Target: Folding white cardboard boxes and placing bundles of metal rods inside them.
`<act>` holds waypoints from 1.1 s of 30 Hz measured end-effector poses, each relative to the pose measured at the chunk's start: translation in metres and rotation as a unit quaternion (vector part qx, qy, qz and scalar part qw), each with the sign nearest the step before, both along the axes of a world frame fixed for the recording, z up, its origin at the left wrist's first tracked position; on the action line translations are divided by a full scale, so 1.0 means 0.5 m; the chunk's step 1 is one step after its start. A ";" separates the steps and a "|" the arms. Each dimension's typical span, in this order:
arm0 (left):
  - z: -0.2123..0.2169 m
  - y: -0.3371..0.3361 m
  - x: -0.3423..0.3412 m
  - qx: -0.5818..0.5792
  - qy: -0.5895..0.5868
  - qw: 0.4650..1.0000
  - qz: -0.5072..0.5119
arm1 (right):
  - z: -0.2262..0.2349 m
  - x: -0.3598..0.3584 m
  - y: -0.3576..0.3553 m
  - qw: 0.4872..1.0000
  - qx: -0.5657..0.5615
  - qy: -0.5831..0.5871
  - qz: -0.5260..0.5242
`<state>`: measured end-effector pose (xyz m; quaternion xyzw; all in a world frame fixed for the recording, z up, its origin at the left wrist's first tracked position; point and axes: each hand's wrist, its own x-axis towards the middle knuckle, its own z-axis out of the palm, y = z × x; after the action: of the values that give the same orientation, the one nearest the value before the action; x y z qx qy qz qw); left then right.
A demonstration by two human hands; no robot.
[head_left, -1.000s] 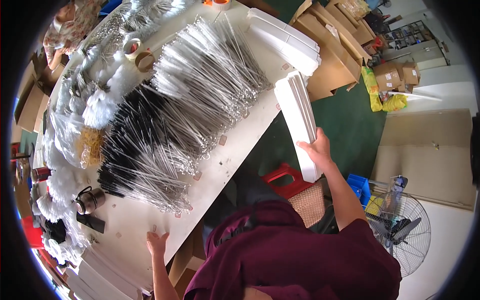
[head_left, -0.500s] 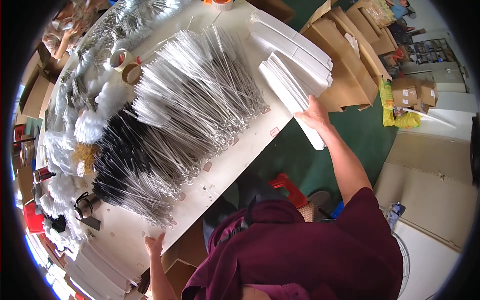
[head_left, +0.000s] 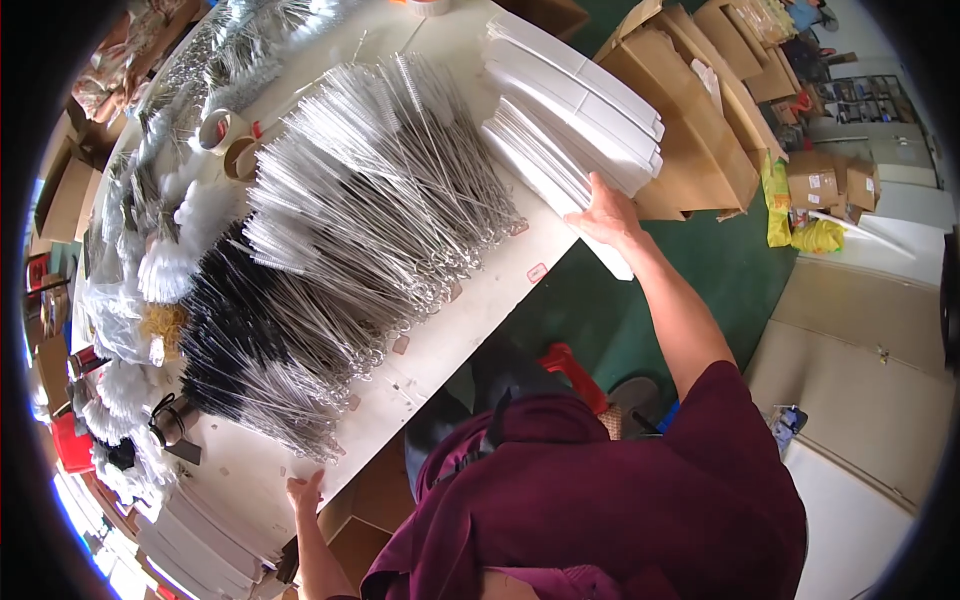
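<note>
Since a second ago the right hand (head_left: 608,215) has carried its stack of white flat cartons (head_left: 545,165) from beyond the table's edge up onto the white table (head_left: 470,310), where it now lies against a larger pile of white cartons (head_left: 580,95). Fingers stay clamped on the stack's near end. Meanwhile the left hand (head_left: 303,492) rests open-palmed on the table's near edge, holding nothing, just below the heaps of wire bottle brushes (head_left: 370,200).

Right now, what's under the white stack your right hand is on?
The right hand presses a white card stack lying on the white table. Anything beneath is covered.
</note>
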<state>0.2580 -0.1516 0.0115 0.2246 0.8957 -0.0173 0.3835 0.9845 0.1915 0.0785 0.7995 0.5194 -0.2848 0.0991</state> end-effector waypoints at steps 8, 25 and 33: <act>-0.011 -0.010 -0.018 -0.010 0.003 1.000 0.012 | -0.013 0.017 -0.009 0.991 0.121 0.047 0.035; -0.011 0.008 -0.012 -0.011 -0.022 0.999 0.020 | -0.071 0.029 -0.028 0.942 0.272 -0.090 0.173; -0.009 0.007 -0.026 -0.026 -0.044 0.998 0.025 | -0.109 0.026 -0.041 0.926 0.321 -0.121 0.158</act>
<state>0.2452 -0.1479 0.0071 0.1926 0.8824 -0.0210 0.4287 0.9975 0.1710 0.0238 0.7243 0.6870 0.0155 -0.0566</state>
